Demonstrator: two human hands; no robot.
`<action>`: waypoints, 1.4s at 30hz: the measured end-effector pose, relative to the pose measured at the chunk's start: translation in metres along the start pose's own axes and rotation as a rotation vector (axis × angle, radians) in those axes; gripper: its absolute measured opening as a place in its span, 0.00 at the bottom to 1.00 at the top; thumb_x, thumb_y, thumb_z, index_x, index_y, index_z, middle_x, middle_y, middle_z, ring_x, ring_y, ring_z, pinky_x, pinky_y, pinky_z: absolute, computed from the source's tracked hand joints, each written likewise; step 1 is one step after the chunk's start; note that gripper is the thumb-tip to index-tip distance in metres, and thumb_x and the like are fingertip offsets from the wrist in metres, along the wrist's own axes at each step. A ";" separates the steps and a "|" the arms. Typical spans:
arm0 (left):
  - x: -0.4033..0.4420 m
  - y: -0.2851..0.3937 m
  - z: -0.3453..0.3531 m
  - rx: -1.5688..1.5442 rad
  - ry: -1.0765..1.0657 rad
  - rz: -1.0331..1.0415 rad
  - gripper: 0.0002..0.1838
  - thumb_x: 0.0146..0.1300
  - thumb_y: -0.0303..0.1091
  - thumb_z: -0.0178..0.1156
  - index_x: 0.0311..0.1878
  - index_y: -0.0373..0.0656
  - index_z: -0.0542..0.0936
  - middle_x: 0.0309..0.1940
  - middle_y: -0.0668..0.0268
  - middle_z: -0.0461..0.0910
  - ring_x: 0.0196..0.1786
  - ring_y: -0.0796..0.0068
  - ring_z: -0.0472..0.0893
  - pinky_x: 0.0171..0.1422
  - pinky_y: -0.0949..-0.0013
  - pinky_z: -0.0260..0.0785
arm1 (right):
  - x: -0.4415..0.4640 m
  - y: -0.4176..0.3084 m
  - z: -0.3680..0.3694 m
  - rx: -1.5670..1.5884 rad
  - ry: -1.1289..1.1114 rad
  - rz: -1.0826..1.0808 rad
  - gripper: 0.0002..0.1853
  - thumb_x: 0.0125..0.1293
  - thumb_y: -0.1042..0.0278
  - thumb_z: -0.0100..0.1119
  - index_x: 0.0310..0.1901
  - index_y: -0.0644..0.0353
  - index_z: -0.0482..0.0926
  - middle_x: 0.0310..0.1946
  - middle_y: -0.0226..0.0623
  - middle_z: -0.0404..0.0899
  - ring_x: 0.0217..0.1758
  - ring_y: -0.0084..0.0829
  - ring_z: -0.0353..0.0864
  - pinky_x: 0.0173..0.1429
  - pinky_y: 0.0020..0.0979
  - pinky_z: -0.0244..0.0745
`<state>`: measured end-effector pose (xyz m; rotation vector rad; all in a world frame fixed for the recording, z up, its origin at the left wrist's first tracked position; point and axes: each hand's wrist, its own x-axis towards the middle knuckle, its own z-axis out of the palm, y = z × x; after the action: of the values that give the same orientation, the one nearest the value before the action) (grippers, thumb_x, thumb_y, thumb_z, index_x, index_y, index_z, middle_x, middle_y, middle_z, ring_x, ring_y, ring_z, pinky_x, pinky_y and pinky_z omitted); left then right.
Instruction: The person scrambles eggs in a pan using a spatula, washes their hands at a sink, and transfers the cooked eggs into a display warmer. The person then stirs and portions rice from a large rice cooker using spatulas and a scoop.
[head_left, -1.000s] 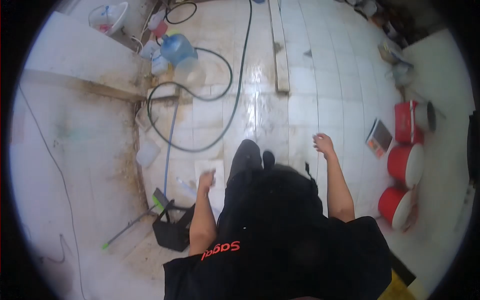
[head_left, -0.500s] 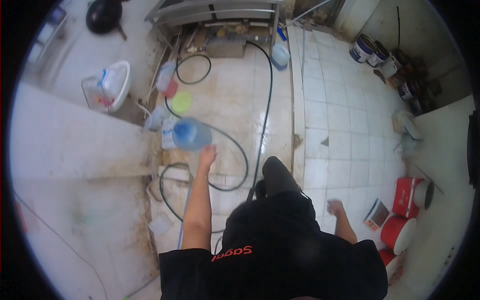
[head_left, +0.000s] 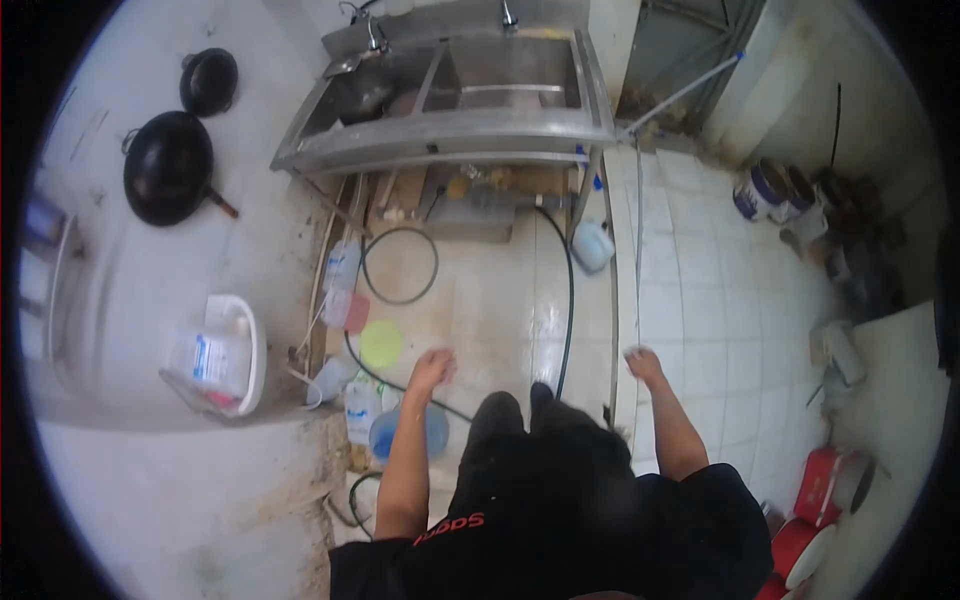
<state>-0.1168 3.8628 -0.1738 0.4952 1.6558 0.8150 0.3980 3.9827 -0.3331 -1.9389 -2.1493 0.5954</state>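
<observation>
My left hand [head_left: 432, 370] hangs over the tiled floor with nothing in it, its fingers loosely bent and apart. Just below it, partly hidden by my forearm, a large blue water jug [head_left: 385, 436] rests on the floor; the hand is not touching it. Beside the jug is a white plastic bottle [head_left: 361, 412]. My right hand [head_left: 640, 362] is held out above the low ledge on the right, fingers curled in and no object visible in them. A green hose [head_left: 565, 340] runs along the floor between the two hands.
A steel double sink [head_left: 510, 125] is ahead, with a light blue jerrycan [head_left: 593, 246] by its right leg. Black pans [head_left: 168, 168] hang on the left wall above a white basin [head_left: 252, 350]. Paint buckets [head_left: 760, 190] and red containers [head_left: 822, 487] line the right.
My view has moved forward toward the sink. The jug, which was by my left hand, now lies behind it, below my forearm. My right hand has swung forward.
</observation>
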 end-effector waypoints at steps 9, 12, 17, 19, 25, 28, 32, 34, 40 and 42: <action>0.151 0.090 -0.087 -0.296 0.112 -0.158 0.21 0.68 0.47 0.55 0.53 0.40 0.72 0.46 0.59 0.80 0.43 0.71 0.80 0.43 0.69 0.74 | 0.384 -0.321 -0.275 0.419 0.011 -0.265 0.20 0.63 0.58 0.60 0.53 0.59 0.78 0.38 0.43 0.84 0.39 0.38 0.83 0.46 0.34 0.76; 0.224 0.204 -0.064 -0.270 -0.139 0.012 0.22 0.71 0.46 0.51 0.60 0.41 0.71 0.52 0.59 0.79 0.53 0.68 0.79 0.56 0.65 0.71 | 0.453 -0.340 -0.289 0.367 -0.014 -0.237 0.21 0.62 0.58 0.61 0.53 0.61 0.78 0.36 0.41 0.83 0.37 0.35 0.83 0.46 0.33 0.76; 0.308 0.407 -0.004 -0.293 -0.597 0.251 0.24 0.71 0.43 0.53 0.65 0.41 0.68 0.56 0.56 0.77 0.59 0.65 0.76 0.61 0.62 0.68 | 0.608 -0.357 -0.298 0.320 -0.125 -0.161 0.26 0.60 0.60 0.62 0.58 0.63 0.75 0.43 0.47 0.81 0.45 0.41 0.82 0.53 0.36 0.74; 0.325 0.454 0.026 -0.333 -0.717 0.298 0.26 0.70 0.43 0.54 0.66 0.41 0.67 0.57 0.56 0.76 0.60 0.64 0.76 0.63 0.61 0.68 | 0.698 -0.358 -0.277 0.232 -0.010 -0.297 0.28 0.60 0.60 0.62 0.60 0.62 0.73 0.44 0.48 0.81 0.45 0.42 0.82 0.52 0.36 0.75; 0.410 0.555 0.092 -0.630 -0.605 0.239 0.28 0.69 0.44 0.56 0.67 0.41 0.64 0.59 0.54 0.74 0.61 0.60 0.75 0.63 0.59 0.68 | 0.980 -0.425 -0.199 0.083 0.116 -0.506 0.33 0.58 0.66 0.59 0.66 0.65 0.64 0.61 0.57 0.69 0.64 0.53 0.68 0.66 0.42 0.66; 0.475 0.584 0.112 -0.747 -0.456 0.102 0.29 0.70 0.49 0.52 0.67 0.41 0.64 0.60 0.53 0.72 0.60 0.60 0.75 0.63 0.59 0.68 | 1.083 -0.449 -0.170 0.016 0.227 -0.605 0.30 0.60 0.67 0.56 0.65 0.64 0.65 0.61 0.56 0.69 0.63 0.52 0.69 0.64 0.43 0.68; 0.569 0.625 0.131 -0.823 -0.338 0.081 0.29 0.70 0.52 0.51 0.65 0.41 0.64 0.59 0.54 0.72 0.61 0.61 0.73 0.63 0.59 0.66 | 1.114 -0.445 -0.146 -0.095 0.116 -0.585 0.24 0.62 0.68 0.52 0.61 0.64 0.70 0.60 0.52 0.71 0.56 0.52 0.76 0.59 0.44 0.73; 0.612 0.646 0.141 -0.856 -0.275 0.036 0.29 0.69 0.54 0.52 0.63 0.41 0.66 0.58 0.54 0.72 0.61 0.62 0.72 0.64 0.59 0.66 | 1.100 -0.424 -0.128 -0.163 0.049 -0.583 0.22 0.63 0.67 0.52 0.59 0.64 0.72 0.60 0.52 0.71 0.54 0.50 0.78 0.57 0.44 0.75; 0.720 0.685 0.200 -0.959 -0.088 0.060 0.25 0.66 0.55 0.56 0.53 0.43 0.71 0.45 0.63 0.76 0.48 0.67 0.77 0.52 0.62 0.70 | 0.994 -0.396 -0.129 0.450 -0.026 -0.254 0.18 0.69 0.62 0.50 0.53 0.66 0.77 0.51 0.49 0.80 0.48 0.37 0.83 0.52 0.39 0.77; 0.750 0.672 0.218 -0.819 -0.109 0.232 0.23 0.65 0.54 0.57 0.51 0.44 0.72 0.41 0.66 0.74 0.44 0.69 0.76 0.48 0.64 0.70 | 0.971 -0.412 -0.126 1.097 -0.389 0.141 0.21 0.71 0.57 0.51 0.55 0.66 0.77 0.49 0.49 0.80 0.53 0.32 0.81 0.54 0.34 0.74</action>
<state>-0.1582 4.8920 -0.2007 0.1417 1.0423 1.5062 -0.0519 4.9320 -0.1732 -1.3685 -1.2751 1.8006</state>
